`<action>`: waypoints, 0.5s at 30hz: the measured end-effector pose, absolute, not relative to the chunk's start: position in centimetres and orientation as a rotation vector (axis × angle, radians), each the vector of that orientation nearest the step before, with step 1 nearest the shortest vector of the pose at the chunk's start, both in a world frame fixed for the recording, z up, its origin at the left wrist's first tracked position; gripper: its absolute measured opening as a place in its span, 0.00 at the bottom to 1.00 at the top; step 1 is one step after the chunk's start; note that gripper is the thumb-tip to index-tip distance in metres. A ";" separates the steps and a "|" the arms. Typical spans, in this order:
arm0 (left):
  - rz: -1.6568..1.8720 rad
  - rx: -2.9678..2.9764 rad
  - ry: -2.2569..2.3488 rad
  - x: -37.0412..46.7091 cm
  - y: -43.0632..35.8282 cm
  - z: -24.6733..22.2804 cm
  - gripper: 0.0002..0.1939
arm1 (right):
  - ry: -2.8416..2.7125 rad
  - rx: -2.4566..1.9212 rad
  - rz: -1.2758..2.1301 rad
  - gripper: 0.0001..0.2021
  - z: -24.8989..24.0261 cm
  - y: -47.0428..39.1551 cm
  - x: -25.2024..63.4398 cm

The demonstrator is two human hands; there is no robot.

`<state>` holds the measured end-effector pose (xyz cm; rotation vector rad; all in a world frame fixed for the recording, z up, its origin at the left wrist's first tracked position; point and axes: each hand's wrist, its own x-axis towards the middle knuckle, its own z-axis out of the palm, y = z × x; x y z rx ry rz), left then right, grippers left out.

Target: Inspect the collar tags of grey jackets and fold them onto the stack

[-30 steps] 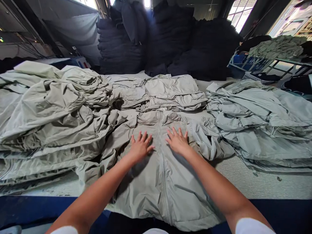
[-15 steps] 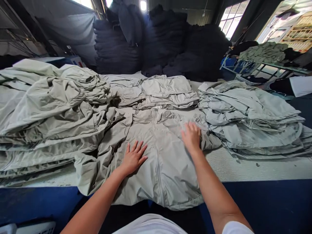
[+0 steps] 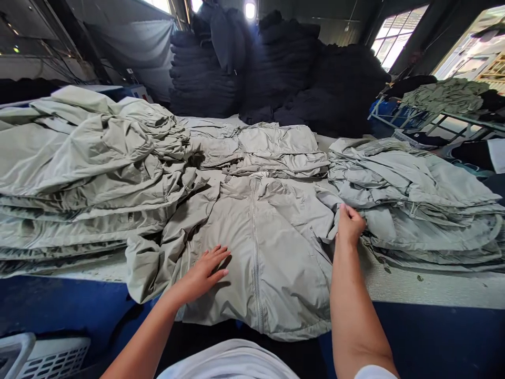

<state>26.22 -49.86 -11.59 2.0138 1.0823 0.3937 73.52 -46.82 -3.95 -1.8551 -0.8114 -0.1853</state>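
The right hand (image 3: 350, 225) has moved outward from the jacket's (image 3: 232, 226) chest to its sleeve (image 3: 329, 199), which it now grips, fingers curled closed with the thumb pressed on the cloth. The left hand (image 3: 205, 271) is open and empty, fingers loosely extended over the front; whether it touches is unclear. The jacket lies front up mid-table (image 3: 453, 287), collar away from the person, hem overhanging the near edge, its long axis along the zip (image 3: 254, 237). The left stack (image 3: 98, 158) and right stack (image 3: 418, 184) crowd both sleeves; folded garments (image 3: 276, 142) block the space beyond the collar, with a dark pile (image 3: 276, 68) behind.
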 end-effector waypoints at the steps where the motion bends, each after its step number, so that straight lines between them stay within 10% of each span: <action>1: 0.482 1.880 1.084 26.4 -49.7 -11.4 0.30 | -0.871 -1.770 -0.245 0.27 -3.3 -47.1 72.3; 8: 0.936 0.720 0.965 29.0 -47.5 -9.9 0.39 | -2.197 -1.097 0.501 0.13 -2.9 -53.0 58.7; 15: 0.927 0.432 0.918 29.2 -45.9 -9.9 0.19 | -2.036 -1.383 0.524 0.13 -6.6 -54.7 57.8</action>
